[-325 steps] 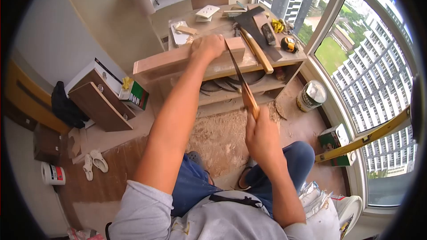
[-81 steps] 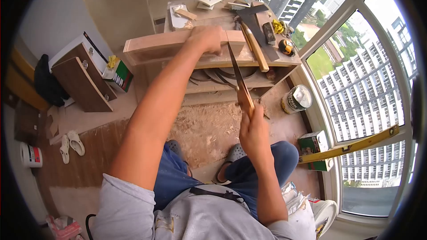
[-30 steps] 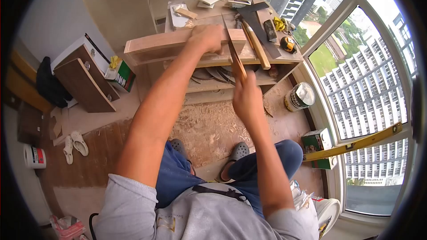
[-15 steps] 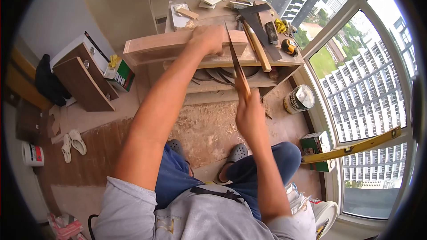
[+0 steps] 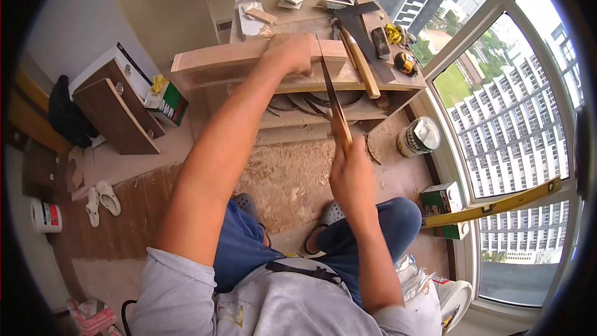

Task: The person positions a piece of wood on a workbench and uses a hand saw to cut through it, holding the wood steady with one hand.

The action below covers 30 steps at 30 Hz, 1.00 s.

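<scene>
My left hand [image 5: 291, 53] is wrapped over a long pale wooden piece [image 5: 217, 57] that lies across the front of the worktable [image 5: 398, 86]. In my right hand [image 5: 352, 165] is the wooden handle of a handsaw [image 5: 330, 90], seen nearly edge-on. Its thin blade runs up and away from me and crosses the wooden piece near its right end, just to the right of my left hand. The blade's far tip shows beyond the piece. How deep the teeth sit in the wood cannot be made out.
A wooden-handled tool [image 5: 362, 68], a dark metal square [image 5: 367, 40] and a tape measure [image 5: 406, 63] lie right on the table. A paint can [image 5: 418, 136] and a yellow spirit level [image 5: 497, 205] are at the right; brown panels [image 5: 112, 115] lean left.
My right hand has shifted slightly down and towards me with the saw. My left hand stays on the wooden piece.
</scene>
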Available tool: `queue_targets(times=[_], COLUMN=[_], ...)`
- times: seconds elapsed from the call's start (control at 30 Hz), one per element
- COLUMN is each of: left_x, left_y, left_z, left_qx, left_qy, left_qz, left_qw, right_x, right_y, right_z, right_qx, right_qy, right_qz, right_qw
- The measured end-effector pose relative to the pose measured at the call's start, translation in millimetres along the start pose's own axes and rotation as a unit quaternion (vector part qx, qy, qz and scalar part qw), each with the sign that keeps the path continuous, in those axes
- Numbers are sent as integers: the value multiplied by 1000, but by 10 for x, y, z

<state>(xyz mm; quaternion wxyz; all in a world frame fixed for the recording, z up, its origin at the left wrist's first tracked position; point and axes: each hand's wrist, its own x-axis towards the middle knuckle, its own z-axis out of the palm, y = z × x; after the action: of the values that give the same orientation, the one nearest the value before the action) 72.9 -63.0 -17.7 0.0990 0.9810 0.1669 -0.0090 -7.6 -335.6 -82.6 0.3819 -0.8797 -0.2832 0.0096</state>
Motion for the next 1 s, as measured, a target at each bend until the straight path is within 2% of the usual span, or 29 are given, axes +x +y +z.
queue_targets(times=[0.1,0.17,0.23,0.27,0.33,0.4,0.47,0.53,0.6,0.67,0.77,0.83,0.9,1.0], left_x=[81,183,97,66,-38,-29,-31,-18,5,193,99,30,31,33], left_y=[-54,-94,-42,-16,43,21,-4,8,9,-107,-37,1,-34,-57], left_z=[107,21,0,-52,-95,-70,-44,-105,-37,100,19,-14,-1,15], left_qx=[0,-2,18,10,-1,-9,-22,-12,-1,-5,13,5,-8,4], left_qy=[14,39,12,-10,-10,-10,-10,-12,-16,13,-4,-13,-20,-5], left_qz=[9,16,3,-1,2,0,8,5,4,10,1,10,10,9], left_qw=[1000,999,1000,1000,1000,1000,1000,1000,1000,1000,1000,1000,1000,1000], right_x=[1060,1248,1046,816,170,-335,-288,187,1035,1170,798,220,-299,-249], right_y=[-207,-341,-313,-243,-88,61,63,-75,-131,-332,-328,-183,-5,-8], right_z=[275,212,182,136,-24,-165,-99,42,327,277,174,-7,-145,-124], right_qx=[22,15,30,45,28,36,11,1,16,0,30,7,18,14], right_qy=[21,38,11,13,-18,-26,-34,-21,18,30,21,-20,-4,-26], right_qz=[-41,-66,-34,-36,29,8,23,35,-27,-26,-26,42,-16,23], right_qw=[999,997,999,998,999,999,999,999,999,999,999,999,1000,999])
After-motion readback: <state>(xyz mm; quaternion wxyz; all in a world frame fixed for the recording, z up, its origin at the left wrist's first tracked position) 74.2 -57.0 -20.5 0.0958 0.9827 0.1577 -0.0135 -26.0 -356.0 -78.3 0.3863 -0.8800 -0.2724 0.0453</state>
